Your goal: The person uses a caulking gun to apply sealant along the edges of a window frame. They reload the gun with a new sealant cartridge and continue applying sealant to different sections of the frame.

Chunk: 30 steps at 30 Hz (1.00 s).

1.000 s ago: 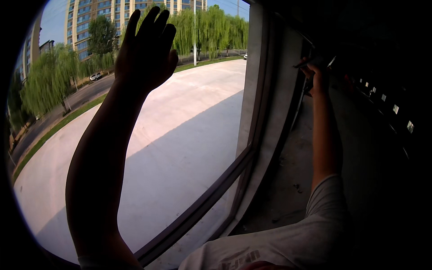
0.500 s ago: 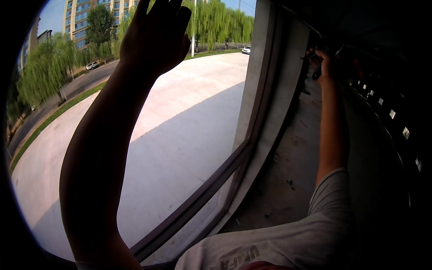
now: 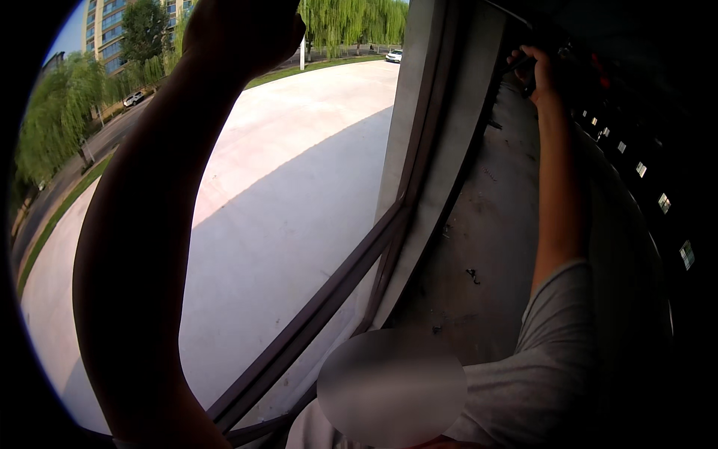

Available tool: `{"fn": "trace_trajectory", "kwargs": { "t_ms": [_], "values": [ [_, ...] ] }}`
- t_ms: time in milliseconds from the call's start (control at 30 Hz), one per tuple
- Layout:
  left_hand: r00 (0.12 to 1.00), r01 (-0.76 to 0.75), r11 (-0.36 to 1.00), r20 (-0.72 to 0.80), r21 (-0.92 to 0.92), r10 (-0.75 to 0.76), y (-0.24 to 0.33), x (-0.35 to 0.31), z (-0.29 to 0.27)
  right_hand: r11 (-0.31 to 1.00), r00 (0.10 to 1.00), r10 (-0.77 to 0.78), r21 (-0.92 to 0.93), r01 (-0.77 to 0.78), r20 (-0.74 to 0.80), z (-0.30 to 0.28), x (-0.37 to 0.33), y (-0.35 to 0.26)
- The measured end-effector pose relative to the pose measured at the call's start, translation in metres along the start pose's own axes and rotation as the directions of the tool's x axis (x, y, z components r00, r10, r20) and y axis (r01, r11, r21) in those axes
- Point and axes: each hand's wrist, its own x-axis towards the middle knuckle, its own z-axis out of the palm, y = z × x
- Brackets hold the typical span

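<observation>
My left hand [image 3: 243, 34] is raised high in front of the window opening, dark against the daylight. Its fingers run past the top edge of the picture, so whether they hold anything is hidden. At the upper right, my right hand [image 3: 544, 71] is lifted into the shade beside the inner wall. Its fingers are closed round a dark-handled tool [image 3: 528, 76], perhaps pliers; shadow hides the working end.
A brown window frame [image 3: 321, 310] crosses between my arms, with a pale wall edge [image 3: 443, 127] beside it. Small dark scraps [image 3: 472, 276] lie on the grey floor [image 3: 486, 217]. Outside are sunlit pavement [image 3: 299, 112], willow trees [image 3: 56, 123] and a white car [image 3: 394, 56].
The whole view has shifted, so the window and floor sit higher and further left. My left hand has slid up toward the picture's top edge. My right hand still grips the dark-handled tool.
</observation>
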Motion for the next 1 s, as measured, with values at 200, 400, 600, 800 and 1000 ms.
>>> {"fn": "trace_trajectory", "kwargs": {
  "t_ms": [200, 400, 600, 800, 1000],
  "values": [
    [0.997, 0.004, 1.000, 0.071, 0.031, -0.006, -0.017, 0.031, -0.015, 0.993, 0.999, 0.037, -0.116, -0.038, -0.005, 0.002, -0.014, -0.001],
    [1.000, -0.009, 0.998, 0.025, 0.064, 0.007, -0.027, 0.073, -0.009, 0.997, 0.994, 0.056, -0.042, -0.060, -0.089, -0.002, -0.047, 0.013],
    [0.999, -0.001, 0.996, 0.052, 0.086, -0.003, -0.027, 0.104, -0.028, 0.990, 0.978, 0.141, 0.003, -0.142, -0.155, -0.014, -0.075, 0.047],
    [0.993, 0.023, 0.996, 0.114, 0.081, -0.032, -0.038, 0.142, -0.038, 0.976, 0.958, 0.219, 0.038, -0.216, -0.183, -0.010, -0.091, 0.053],
    [0.991, 0.026, 0.998, 0.131, 0.055, -0.033, -0.049, 0.176, -0.041, 0.944, 0.926, 0.325, 0.005, -0.330, -0.194, -0.021, -0.108, 0.073]
  ]
}}
